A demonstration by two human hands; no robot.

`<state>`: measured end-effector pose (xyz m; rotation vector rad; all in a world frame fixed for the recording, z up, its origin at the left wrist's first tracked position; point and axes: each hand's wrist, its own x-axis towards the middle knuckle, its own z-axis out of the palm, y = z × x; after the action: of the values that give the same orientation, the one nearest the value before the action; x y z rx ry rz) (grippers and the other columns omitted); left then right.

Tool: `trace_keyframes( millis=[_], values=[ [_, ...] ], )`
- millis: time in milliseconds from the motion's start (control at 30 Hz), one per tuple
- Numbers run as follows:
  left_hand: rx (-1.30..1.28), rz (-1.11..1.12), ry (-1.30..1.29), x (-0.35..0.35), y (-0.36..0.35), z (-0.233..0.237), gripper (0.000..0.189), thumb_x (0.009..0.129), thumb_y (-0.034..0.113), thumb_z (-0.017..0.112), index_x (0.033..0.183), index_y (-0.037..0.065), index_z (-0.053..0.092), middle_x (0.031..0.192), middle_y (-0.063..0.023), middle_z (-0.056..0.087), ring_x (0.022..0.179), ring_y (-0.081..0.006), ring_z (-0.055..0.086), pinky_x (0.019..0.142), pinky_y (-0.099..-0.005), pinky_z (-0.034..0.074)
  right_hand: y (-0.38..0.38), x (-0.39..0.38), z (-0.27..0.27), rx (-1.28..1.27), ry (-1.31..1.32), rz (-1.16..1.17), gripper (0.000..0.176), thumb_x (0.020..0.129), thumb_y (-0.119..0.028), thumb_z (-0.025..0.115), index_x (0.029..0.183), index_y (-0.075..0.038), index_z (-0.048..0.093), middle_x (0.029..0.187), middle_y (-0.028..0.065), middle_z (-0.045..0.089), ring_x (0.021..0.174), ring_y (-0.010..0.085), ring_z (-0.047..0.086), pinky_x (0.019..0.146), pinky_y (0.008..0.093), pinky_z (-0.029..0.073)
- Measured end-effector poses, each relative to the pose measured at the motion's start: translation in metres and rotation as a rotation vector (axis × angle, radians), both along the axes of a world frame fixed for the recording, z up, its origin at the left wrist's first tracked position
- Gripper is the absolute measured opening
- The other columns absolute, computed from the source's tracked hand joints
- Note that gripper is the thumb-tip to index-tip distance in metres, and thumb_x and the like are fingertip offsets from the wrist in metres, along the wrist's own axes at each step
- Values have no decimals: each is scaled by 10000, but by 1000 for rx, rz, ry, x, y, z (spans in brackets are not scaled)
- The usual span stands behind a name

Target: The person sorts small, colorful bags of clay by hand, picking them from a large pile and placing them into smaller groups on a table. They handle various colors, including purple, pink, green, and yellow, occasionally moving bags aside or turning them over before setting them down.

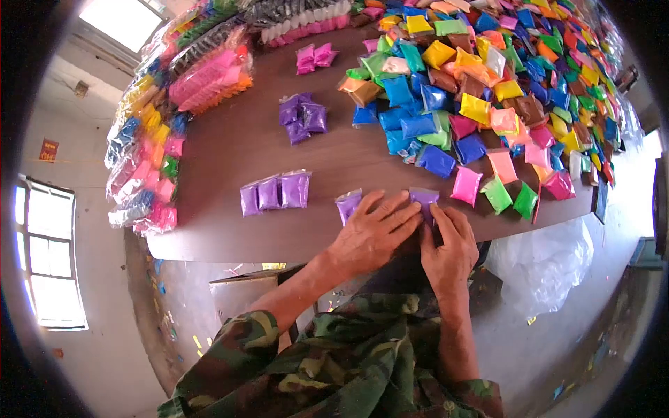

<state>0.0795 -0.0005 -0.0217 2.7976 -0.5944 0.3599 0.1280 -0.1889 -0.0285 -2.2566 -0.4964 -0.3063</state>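
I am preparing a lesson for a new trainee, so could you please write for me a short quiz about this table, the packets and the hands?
1. Multiple choice: what colour is the packet under the fingers of the right hand?
a) green
b) purple
c) yellow

2. True or false: the big loose pile of mixed-colour packets lies on the right side of the table.

3. Fill in the colour: just beyond the clustered purple packets lies a small group of ____ packets.

Key: 1 b; 2 true; 3 pink.
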Motion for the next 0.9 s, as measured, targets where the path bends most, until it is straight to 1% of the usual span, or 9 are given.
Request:
trace_keyframes(
  millis=[133,233,333,433,567,667,767,867,900],
  values=[
    [27,11,-13,9,3,1,501,873,145,660,1373,116,649,1485,-64,609,1426,-293,520,1163,-540,379,3,5,2,3,37,-34,344,844,-109,791,1186,-99,761,1106,94,716,999,327,709,868,418,571],
    [54,198,39,16,9,6,510,888,157,655,1396,121,638,1492,-67,605,1431,-289,517,1175,-545,367,0,5,3,3,46,-19,347,840,-116,800,1184,-104,761,1112,93,721,990,323,715,860,410,575],
    [-2,47,-13,10,-12,18,534,897,171,642,1428,114,620,1501,-68,598,1425,-280,522,1192,-547,347,0,5,2,13,64,-15,342,837,-114,803,1177,-107,763,1122,97,723,1002,321,715,860,409,576],
    [48,-10,28,14,-16,5,548,910,187,627,1452,110,607,1509,-74,591,1414,-273,531,1196,-550,342,0,7,0,28,54,-33,342,834,-108,802,1173,-111,763,1119,97,730,986,317,720,845,404,580],
    [74,5,19,21,-8,5,537,912,162,619,1446,105,611,1503,-97,593,1400,-273,541,1195,-540,347,1,7,3,32,107,-69,336,841,-119,793,1176,-119,763,1085,81,741,957,310,729,826,404,581],
    [69,79,22,26,-2,4,552,895,141,635,1444,94,609,1503,-113,588,1398,-276,542,1193,-533,348,1,7,0,33,113,-68,309,851,-137,786,1159,-126,771,1057,68,749,947,304,732,822,403,581],
    [101,49,7,26,-4,1,573,880,137,651,1449,89,600,1512,-123,576,1397,-282,542,1184,-535,360,0,6,1,64,102,-80,275,855,-144,783,1129,-130,783,1040,65,752,936,306,733,817,401,581],
    [75,129,6,22,-8,12,574,885,137,648,1455,88,594,1515,-117,572,1396,-279,542,1186,-535,357,0,6,1,53,91,-82,254,852,-137,783,1106,-123,792,1028,71,753,925,308,732,806,403,580],
    [70,82,17,20,-11,10,571,887,133,649,1453,89,595,1510,-114,576,1396,-280,542,1188,-535,353,-1,7,0,68,80,-77,253,853,-141,782,1105,-122,793,1026,72,753,920,309,732,802,404,580]
  ],
)
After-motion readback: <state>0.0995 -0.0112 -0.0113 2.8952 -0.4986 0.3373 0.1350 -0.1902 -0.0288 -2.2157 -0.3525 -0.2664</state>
